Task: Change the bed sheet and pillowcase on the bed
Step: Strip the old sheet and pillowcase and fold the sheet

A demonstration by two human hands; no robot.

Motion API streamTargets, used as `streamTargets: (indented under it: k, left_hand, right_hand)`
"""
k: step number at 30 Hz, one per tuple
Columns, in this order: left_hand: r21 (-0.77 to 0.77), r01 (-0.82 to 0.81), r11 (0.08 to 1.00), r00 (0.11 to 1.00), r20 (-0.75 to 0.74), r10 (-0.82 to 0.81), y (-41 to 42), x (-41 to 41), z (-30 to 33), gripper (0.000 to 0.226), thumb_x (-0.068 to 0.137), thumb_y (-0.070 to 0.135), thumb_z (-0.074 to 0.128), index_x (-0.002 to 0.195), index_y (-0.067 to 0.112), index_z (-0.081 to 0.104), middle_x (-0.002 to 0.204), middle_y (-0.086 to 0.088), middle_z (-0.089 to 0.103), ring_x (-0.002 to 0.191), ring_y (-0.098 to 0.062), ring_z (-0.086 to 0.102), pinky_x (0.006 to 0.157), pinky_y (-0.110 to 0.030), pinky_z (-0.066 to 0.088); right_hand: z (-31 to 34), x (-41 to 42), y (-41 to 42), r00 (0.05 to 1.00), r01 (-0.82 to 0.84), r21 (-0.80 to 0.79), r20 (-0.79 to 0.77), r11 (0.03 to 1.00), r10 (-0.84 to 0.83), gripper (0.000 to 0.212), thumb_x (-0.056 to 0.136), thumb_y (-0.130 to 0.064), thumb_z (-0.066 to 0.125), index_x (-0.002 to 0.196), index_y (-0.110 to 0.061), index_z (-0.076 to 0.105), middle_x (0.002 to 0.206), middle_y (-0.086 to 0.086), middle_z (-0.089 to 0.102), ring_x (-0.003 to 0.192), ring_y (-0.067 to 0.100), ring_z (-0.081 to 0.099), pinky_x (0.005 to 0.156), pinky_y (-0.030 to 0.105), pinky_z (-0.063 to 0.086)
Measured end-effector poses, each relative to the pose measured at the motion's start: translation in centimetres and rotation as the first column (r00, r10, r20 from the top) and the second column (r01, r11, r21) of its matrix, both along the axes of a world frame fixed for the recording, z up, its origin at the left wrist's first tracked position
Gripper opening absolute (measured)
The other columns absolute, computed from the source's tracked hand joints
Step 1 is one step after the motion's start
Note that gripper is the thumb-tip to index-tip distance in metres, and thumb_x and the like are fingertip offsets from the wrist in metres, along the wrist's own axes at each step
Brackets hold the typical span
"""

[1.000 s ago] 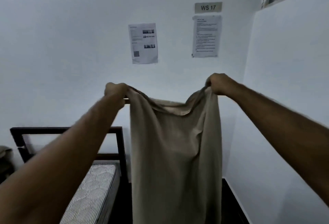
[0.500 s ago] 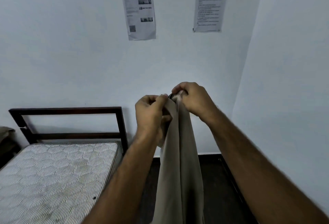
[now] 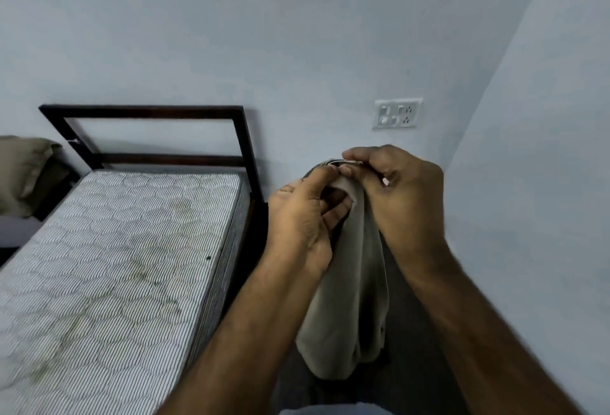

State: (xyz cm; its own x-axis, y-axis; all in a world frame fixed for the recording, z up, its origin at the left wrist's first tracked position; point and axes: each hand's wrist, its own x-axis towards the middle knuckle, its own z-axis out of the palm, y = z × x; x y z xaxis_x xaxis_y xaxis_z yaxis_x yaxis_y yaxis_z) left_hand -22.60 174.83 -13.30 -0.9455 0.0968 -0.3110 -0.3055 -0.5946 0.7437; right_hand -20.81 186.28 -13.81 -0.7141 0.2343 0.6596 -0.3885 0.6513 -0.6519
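Note:
A beige cloth (image 3: 350, 299), folded over and hanging down, is held in front of me to the right of the bed. My left hand (image 3: 305, 216) and my right hand (image 3: 396, 190) pinch its top edges together, fingers touching. The bare striped mattress (image 3: 109, 276) lies on a dark bed frame (image 3: 145, 112) at the left, with no sheet on it. A beige pillow (image 3: 23, 170) sits beyond the bed's far left corner, partly cut off.
A white socket plate (image 3: 397, 113) is on the pale wall above my hands. The right wall (image 3: 534, 183) stands close by. A dark floor strip (image 3: 416, 332) runs between bed and wall.
My hands came together from spread apart, folding the cloth in half, and lowered. The view has tilted down, so the wall papers are gone and more mattress shows.

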Motion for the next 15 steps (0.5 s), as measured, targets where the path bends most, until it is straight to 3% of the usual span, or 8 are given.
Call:
streamTargets:
  k: [4, 9, 11, 13, 15]
  left_hand:
    - [0.056, -0.018, 0.998, 1.0, 0.027, 0.017, 0.0, 0.9, -0.8, 0.007, 0.086, 0.001, 0.072, 0.08, 0.006, 0.073, 0.08, -0.008, 0.071, 0.073, -0.015, 0.069, 0.07, -0.025, 0.058]
    - [0.067, -0.051, 0.996, 0.999, 0.01, 0.051, 0.2, 1.9, -1.5, 0.013, 0.088, -0.001, 0.069, 0.077, 0.004, 0.07, 0.072, -0.007, 0.068, 0.066, -0.012, 0.066, 0.061, -0.02, 0.055]
    - [0.022, -0.038, 0.999, 0.999, -0.013, 0.038, 0.7, 2.5, -1.8, 0.015, 0.091, 0.0, 0.068, 0.076, 0.001, 0.068, 0.069, -0.009, 0.066, 0.062, -0.012, 0.062, 0.057, -0.017, 0.052]
    - [-0.042, -0.049, 0.998, 0.998, -0.038, 0.048, 1.3, 2.9, -2.0, 0.024, 0.093, 0.001, 0.067, 0.069, 0.002, 0.064, 0.061, -0.009, 0.06, 0.052, -0.01, 0.053, 0.051, -0.016, 0.045]
    - [-0.073, -0.078, 0.994, 0.996, -0.039, 0.076, 1.3, 2.8, -1.8, 0.032, 0.092, 0.003, 0.068, 0.061, 0.009, 0.064, 0.058, -0.005, 0.059, 0.053, -0.01, 0.052, 0.055, -0.017, 0.043]
  right_hand:
    - [-1.1, 1.0, -0.9, 1.0, 0.028, 0.151, -0.002, 0.988, -0.028, 0.022, 0.095, -0.018, 0.063, 0.112, -0.014, 0.077, 0.099, -0.001, 0.078, 0.089, 0.015, 0.072, 0.083, 0.033, 0.058]
    - [-2.1, 2.2, -1.7, 0.993, 0.04, 0.013, 0.11, 0.999, -0.041, 0.016, 0.099, -0.017, 0.064, 0.114, -0.019, 0.071, 0.097, -0.009, 0.075, 0.087, 0.003, 0.07, 0.08, 0.009, 0.05]
    - [-2.2, 1.6, -1.4, 0.99, 0.088, 0.047, 0.11, 0.995, -0.093, 0.012, 0.1, -0.018, 0.063, 0.109, -0.018, 0.07, 0.091, -0.006, 0.074, 0.081, 0.007, 0.069, 0.074, 0.006, 0.046]
    - [-2.0, 0.8, -1.0, 0.986, 0.126, 0.115, 0.098, 0.985, -0.138, 0.013, 0.101, -0.017, 0.061, 0.11, -0.016, 0.07, 0.09, -0.001, 0.074, 0.081, 0.016, 0.068, 0.073, 0.021, 0.051]
    - [-1.8, 0.3, -0.3, 0.982, 0.174, 0.192, 0.045, 0.966, -0.185, 0.016, 0.099, -0.009, 0.061, 0.112, -0.013, 0.07, 0.092, 0.002, 0.073, 0.084, 0.023, 0.067, 0.075, 0.035, 0.052]
